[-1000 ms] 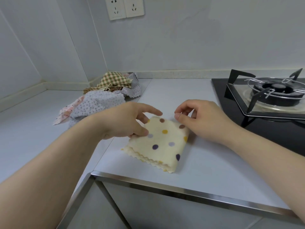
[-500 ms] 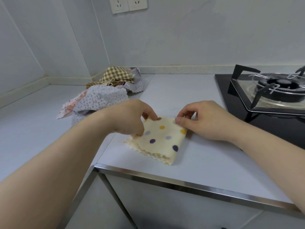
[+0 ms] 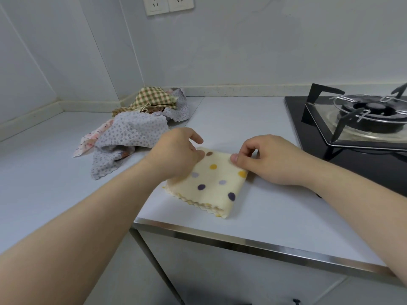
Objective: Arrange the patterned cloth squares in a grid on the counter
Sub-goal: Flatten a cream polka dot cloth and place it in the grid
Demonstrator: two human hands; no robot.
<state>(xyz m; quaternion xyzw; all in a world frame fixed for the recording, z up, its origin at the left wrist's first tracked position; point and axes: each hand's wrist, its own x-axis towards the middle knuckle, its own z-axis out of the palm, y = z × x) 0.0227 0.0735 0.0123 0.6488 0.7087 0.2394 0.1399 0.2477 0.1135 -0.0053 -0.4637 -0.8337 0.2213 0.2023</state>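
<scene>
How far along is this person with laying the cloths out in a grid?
Barely started. Done: no cloth lies spread flat on the counter yet, so no grid shows. In hand: the left hand and right hand pinch the far corners of one folded dotted cloth near the front edge. Left: placing that cloth, then everything in the crumpled pile behind it.

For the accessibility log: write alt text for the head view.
A person's left hand and right hand pinch the far corners of a folded cream cloth square with coloured polka dots on a white counter. A heap of other patterned cloths lies farther back to its left, a black gas hob to its right.
</scene>
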